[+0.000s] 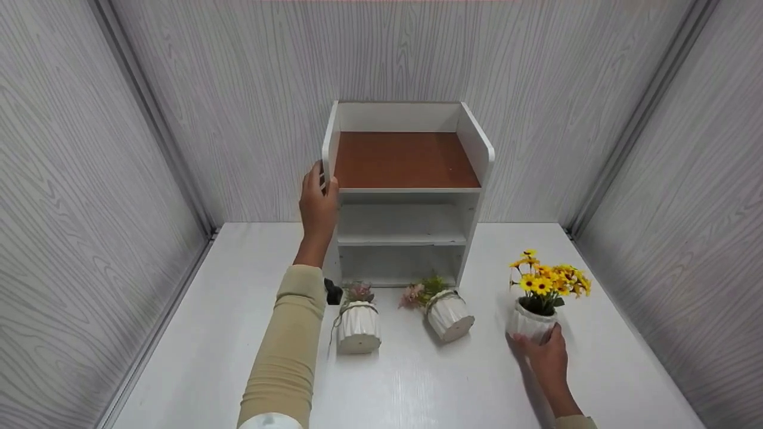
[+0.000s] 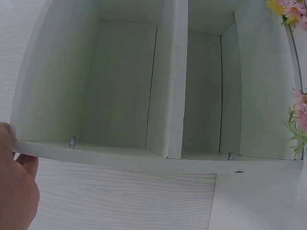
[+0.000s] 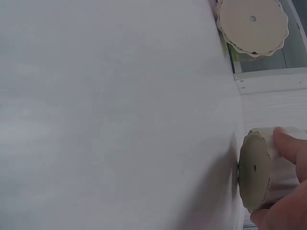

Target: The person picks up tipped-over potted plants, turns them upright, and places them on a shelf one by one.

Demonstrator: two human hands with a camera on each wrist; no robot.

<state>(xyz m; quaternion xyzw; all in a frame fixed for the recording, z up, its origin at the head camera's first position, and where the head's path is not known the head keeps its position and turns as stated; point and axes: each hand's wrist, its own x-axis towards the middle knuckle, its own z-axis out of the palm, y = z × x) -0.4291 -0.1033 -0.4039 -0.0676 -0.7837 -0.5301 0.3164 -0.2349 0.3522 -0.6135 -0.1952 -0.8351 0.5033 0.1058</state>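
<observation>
A white shelf unit (image 1: 402,243) with a brown top board stands against the back wall. My left hand (image 1: 319,205) grips the front edge of its left side panel; in the left wrist view the fingers (image 2: 29,165) wrap that panel. At the right, my right hand (image 1: 545,357) holds a white ribbed pot (image 1: 532,322) of yellow flowers (image 1: 545,283), thumb and fingers on either side. In the right wrist view the base of this pot (image 3: 254,167) is tilted into sight, close to the table.
Two more white pots lie tipped over before the shelf, bases toward me: the left pot (image 1: 359,328) and the right pot (image 1: 450,316), both with pink flowers. They rest on the white table (image 1: 411,387). Wood-grain panels (image 1: 405,53) enclose the back and sides.
</observation>
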